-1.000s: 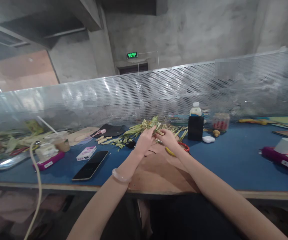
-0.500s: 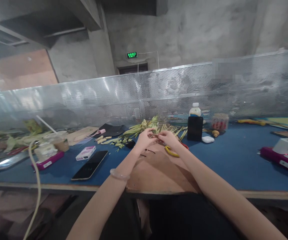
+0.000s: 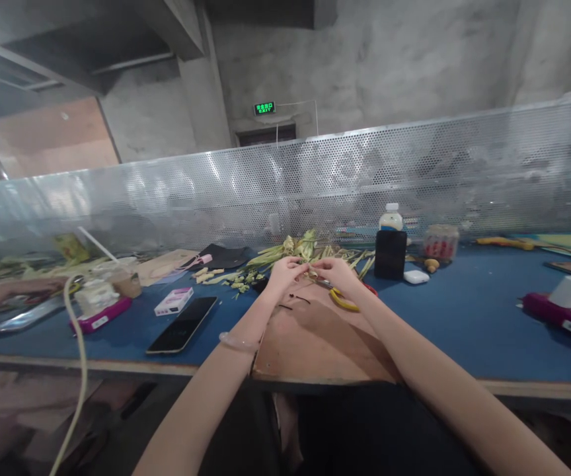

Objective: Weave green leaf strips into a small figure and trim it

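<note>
My left hand [image 3: 284,274] and my right hand [image 3: 339,272] meet above the far end of a brown board [image 3: 325,350]. The fingertips of both are pinched close together around something small and pale, too blurred to name. Under my right hand lies a metal tool with yellow and red handles [image 3: 343,302], partly hidden. Thin dark pieces [image 3: 299,298] rest on the board near my left hand. Just behind my hands is a pile of pale green leaf-like strips [image 3: 305,247]. Small green bits [image 3: 240,281] lie to the left.
To the left are a phone [image 3: 182,325], a small box [image 3: 174,301], a purple power strip [image 3: 101,316] and a hanging cable [image 3: 78,370]. Another person's hand [image 3: 22,289] works at far left. A black box [image 3: 390,255], white case [image 3: 416,277] and jar [image 3: 441,242] stand right.
My fingers have shifted slightly around the small piece, and more of the yellow-handled tool shows. The other person's hand has come further into view at left.
</note>
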Tool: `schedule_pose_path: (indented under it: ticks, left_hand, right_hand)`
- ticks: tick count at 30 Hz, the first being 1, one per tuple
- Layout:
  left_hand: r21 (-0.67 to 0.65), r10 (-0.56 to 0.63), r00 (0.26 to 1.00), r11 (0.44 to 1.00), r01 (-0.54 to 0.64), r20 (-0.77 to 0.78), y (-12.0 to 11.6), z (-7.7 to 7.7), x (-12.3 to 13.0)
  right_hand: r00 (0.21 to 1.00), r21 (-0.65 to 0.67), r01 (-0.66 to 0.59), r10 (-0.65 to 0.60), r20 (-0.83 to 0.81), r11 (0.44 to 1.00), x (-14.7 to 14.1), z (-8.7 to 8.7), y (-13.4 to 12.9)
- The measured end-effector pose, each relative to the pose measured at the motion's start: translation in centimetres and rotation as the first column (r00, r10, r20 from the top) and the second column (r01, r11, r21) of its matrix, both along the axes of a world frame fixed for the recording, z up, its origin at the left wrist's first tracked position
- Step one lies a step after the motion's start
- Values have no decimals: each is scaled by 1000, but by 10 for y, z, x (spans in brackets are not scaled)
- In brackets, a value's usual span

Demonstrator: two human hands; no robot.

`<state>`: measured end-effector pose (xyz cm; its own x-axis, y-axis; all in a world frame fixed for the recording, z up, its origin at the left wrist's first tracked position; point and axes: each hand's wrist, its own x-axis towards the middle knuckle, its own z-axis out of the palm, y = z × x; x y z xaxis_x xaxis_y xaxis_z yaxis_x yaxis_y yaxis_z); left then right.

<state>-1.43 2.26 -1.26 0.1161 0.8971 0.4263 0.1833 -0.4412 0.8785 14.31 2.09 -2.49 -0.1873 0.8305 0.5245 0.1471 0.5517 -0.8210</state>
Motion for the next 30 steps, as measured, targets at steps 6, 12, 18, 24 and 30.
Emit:
schedule_pose_path:
  ticks: [6,12,18,24,30]
  left_hand:
    - [5,-7,1000,1000,7,9,-2,1,1]
    - [-20,-30,999,999,31,44,-3,2,-1]
    - [-40,-21,997,999,24,80,2,0,-1]
    - [-34,-26,997,999,29,73,-1,1,0]
    - [-31,-14,994,999,18,104,1,1,-1]
  right_hand:
    - [999,20,38,-38,-21,999,-2,0,-2]
    - [997,8,79,-79,14,997,-1,2,-6]
    - [998,-61,2,-6,-68,998,-1,-1,-2]
    - [993,-27,87,-89,-73,996,-2,-2,0]
    - [990,-66,-6,-4,-144,998,-2,-4,2]
